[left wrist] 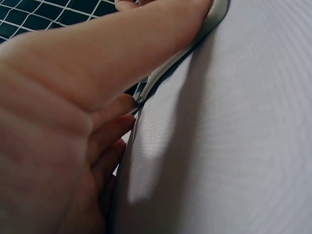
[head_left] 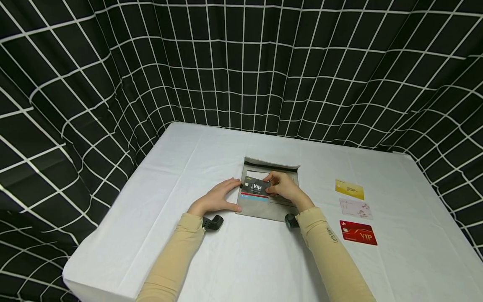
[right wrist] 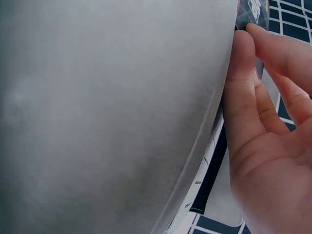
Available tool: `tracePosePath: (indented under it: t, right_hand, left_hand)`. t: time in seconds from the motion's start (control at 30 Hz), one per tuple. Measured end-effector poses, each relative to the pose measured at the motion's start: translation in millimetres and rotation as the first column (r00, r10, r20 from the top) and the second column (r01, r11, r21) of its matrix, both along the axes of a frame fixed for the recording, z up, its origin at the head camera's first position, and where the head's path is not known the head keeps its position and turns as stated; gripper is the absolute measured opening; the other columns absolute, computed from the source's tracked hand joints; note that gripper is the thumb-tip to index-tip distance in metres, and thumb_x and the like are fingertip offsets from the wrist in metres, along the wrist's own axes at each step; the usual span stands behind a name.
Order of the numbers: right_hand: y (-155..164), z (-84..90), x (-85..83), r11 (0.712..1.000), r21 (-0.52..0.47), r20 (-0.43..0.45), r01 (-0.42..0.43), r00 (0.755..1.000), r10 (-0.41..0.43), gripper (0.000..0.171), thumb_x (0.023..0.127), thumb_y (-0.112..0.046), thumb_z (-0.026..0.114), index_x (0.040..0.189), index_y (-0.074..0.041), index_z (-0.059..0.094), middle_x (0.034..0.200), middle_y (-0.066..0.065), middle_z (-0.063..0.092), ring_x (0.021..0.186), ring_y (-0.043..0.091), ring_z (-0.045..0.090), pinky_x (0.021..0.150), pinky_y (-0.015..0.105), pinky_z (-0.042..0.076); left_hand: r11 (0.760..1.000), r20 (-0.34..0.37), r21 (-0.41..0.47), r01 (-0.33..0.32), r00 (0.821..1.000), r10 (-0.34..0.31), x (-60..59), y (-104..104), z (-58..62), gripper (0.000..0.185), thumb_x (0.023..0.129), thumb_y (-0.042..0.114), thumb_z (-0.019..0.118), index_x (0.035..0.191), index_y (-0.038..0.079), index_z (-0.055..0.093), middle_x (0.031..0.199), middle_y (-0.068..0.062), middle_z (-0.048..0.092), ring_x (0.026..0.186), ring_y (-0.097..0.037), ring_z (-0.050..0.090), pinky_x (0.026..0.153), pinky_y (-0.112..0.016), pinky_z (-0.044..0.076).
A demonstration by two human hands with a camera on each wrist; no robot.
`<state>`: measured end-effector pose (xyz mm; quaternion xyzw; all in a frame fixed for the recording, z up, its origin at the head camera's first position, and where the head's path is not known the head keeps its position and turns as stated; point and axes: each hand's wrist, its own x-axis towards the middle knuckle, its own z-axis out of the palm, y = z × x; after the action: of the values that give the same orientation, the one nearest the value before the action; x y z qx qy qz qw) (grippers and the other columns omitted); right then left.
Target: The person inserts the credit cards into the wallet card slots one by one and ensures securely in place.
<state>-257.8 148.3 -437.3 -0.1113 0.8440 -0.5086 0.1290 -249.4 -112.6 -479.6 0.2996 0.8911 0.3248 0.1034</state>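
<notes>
An open grey card wallet (head_left: 264, 211) lies flat in the middle of the white table (head_left: 241, 260). My left hand (head_left: 219, 197) holds its left edge, thumb at the near corner and fingers at the far one. In the left wrist view the thumb (left wrist: 146, 48) presses on the wallet's rim (left wrist: 214, 19). My right hand (head_left: 284, 188) pinches a black VIP card (head_left: 256, 187) over the wallet's left-hand slots. Beneath the black card a red and a blue card edge show in lower slots. The right wrist view shows my fingers (right wrist: 243, 63) against that black card (right wrist: 251, 9).
Three loose cards lie in a column to the right of the wallet: a yellow one (head_left: 349, 189), a pale one (head_left: 356, 208) and a red VIP one (head_left: 358, 232). A black cloth with a white grid (head_left: 241, 63) hangs round the table on three sides.
</notes>
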Motion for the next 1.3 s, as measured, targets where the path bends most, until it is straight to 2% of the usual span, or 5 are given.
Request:
tracePosePath:
  t: [0.4,0.67,1.03,1.07,1.3]
  right_hand:
    - [2.4,-1.4,-0.1,0.999,-0.001,-0.035,-0.045,0.998,0.045,0.028,0.077,0.011,0.065,0.104,0.005,0.062,0.075,0.014,0.052,0.063,0.02,0.057,0.06,0.033,0.053]
    - [3.8,-4.2,-0.9,0.996,0.024,-0.081,-0.085,0.993,0.087,0.029,0.078,0.015,0.06,0.105,0.005,0.061,0.077,0.013,0.051,0.065,0.019,0.057,0.06,0.03,0.051]
    - [3.2,-1.5,1.1,0.994,0.045,-0.067,-0.097,0.993,0.1,0.028,0.08,0.014,0.058,0.106,0.003,0.062,0.079,0.011,0.051,0.066,0.019,0.057,0.061,0.029,0.05]
    - [2.0,2.9,3.6,0.993,0.049,-0.067,-0.103,0.992,0.107,0.027,0.081,0.015,0.057,0.106,0.005,0.061,0.08,0.013,0.052,0.066,0.022,0.057,0.062,0.031,0.051]
    - [2.5,1.5,2.4,0.987,0.11,-0.051,-0.121,0.991,0.127,0.03,0.08,0.013,0.057,0.108,0.001,0.061,0.086,0.012,0.055,0.068,0.019,0.054,0.061,0.028,0.046]
  left_hand:
    - [1.0,-0.038,0.029,0.01,0.999,-0.009,0.7,-0.4,-0.6,0.093,0.071,0.056,0.071,0.144,0.012,0.034,0.149,-0.005,0.027,0.137,-0.022,0.018,0.107,-0.048,0.019]
    - [1.0,-0.001,0.001,-0.001,1.0,0.001,0.6,0.1,2.1,0.092,0.071,0.052,0.073,0.146,0.018,0.032,0.15,0.0,0.025,0.137,-0.017,0.014,0.108,-0.043,0.016]
    - [1.0,0.0,-0.007,-0.006,1.0,0.006,0.0,0.2,1.0,0.092,0.071,0.053,0.073,0.146,0.018,0.032,0.15,0.002,0.025,0.137,-0.016,0.014,0.108,-0.043,0.016]
    - [1.0,0.002,-0.006,-0.007,1.0,0.007,0.2,0.2,1.1,0.092,0.071,0.053,0.074,0.145,0.018,0.032,0.15,0.002,0.025,0.137,-0.017,0.015,0.108,-0.043,0.016]
    - [1.0,0.001,0.004,-0.002,1.0,0.002,0.0,0.1,-0.7,0.092,0.071,0.052,0.073,0.145,0.016,0.032,0.15,-0.001,0.025,0.137,-0.019,0.016,0.108,-0.045,0.017]
